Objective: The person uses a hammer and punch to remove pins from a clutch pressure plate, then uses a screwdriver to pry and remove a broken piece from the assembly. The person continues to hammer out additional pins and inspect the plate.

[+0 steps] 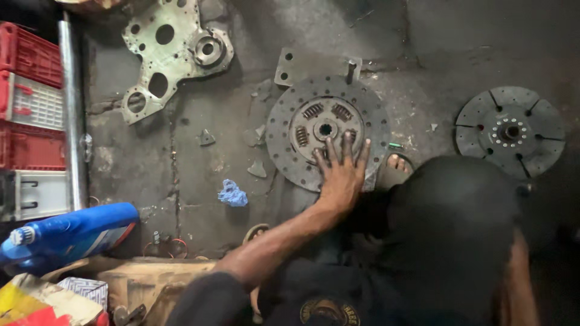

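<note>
A round dark clutch disc (pixel 290 130) with springs around its hub lies flat on the grimy concrete floor. My left hand (pixel 341 178) rests palm down on its near edge, fingers spread, holding nothing. The arm reaches in from the lower left. My right forearm (pixel 519 271) shows at the lower right, but its hand is out of view. A dark rounded shape (pixel 450 211), probably my knee, hides the floor just right of the hand. Toes of a foot (pixel 396 163) peek out beside the disc.
A second clutch disc (pixel 510 130) lies at the right. A pale metal cover plate (pixel 172 54) with holes lies at the upper left, a small plate (pixel 314 63) behind the first disc. A blue rag (pixel 232 194), blue oil bottle (pixel 72 232), steel pole (pixel 71 115) and stacked crates (pixel 30 102) are at the left.
</note>
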